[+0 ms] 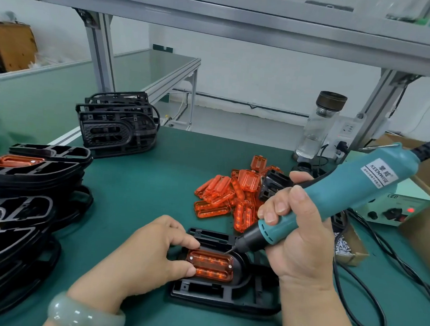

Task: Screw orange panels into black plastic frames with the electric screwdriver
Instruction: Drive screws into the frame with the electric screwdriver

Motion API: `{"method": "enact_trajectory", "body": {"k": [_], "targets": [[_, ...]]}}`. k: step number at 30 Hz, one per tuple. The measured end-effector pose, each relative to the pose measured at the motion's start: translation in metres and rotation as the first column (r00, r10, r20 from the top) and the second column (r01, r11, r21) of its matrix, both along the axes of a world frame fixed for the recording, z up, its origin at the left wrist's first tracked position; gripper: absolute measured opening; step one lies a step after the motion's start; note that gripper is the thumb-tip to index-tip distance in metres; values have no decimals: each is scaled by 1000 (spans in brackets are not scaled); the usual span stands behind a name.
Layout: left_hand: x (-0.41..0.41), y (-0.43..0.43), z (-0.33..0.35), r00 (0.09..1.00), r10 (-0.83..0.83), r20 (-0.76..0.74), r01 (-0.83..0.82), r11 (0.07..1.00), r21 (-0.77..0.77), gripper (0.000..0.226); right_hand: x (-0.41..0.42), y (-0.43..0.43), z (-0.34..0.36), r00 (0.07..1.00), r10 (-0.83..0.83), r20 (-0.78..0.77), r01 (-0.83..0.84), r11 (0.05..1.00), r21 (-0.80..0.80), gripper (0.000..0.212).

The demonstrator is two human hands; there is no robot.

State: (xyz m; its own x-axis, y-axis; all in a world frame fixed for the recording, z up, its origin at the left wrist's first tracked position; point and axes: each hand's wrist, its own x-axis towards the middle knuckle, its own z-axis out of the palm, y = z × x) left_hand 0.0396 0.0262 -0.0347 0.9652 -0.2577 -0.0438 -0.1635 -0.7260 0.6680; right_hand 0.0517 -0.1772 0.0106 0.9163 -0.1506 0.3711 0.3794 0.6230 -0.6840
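On the green bench [143, 183], the left hand [146, 254] fingers pinch the orange panel [212, 264] seated in the black frame [225, 291]; the right hand [298, 235] grips the electric screwdriver [334, 191], bit at the panel's upper right corner

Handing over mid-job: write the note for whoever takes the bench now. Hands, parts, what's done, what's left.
Left hand pinches the orange panel seated in the black frame.
Right hand grips the electric screwdriver, bit at the panel's upper right edge.
Two screw heads show on the panel.
Done: fitted frames stacked at left.
Left: pile of loose panels, empty frames standing behind; screw box at right.
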Motion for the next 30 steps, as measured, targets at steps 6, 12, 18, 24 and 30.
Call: {"method": "enact_trajectory", "body": {"k": [6, 12, 18, 24, 30], "targets": [[1, 4, 2, 997, 48, 67, -45, 998, -49, 30, 3, -6, -1, 999, -38, -9, 38, 999, 20, 14], [5, -15, 6, 971, 103, 218, -97, 995, -41, 26, 5, -9, -2, 997, -56, -44, 58, 997, 45, 14], [15, -42, 11, 957, -27, 290, -35, 978, 205, 44, 7, -12, -3, 998, -52, -47, 55, 995, 82, 13], [27, -59, 20, 952, -178, 248, 79, 928, 363, 44, 10, -15, -6, 998, -49, -49, 55, 992, 118, 11], [25, -60, 20, 963, -185, 197, 77, 887, 456, 39, 11, -19, -7, 996, -77, -52, 84, 986, 143, 11]]}}
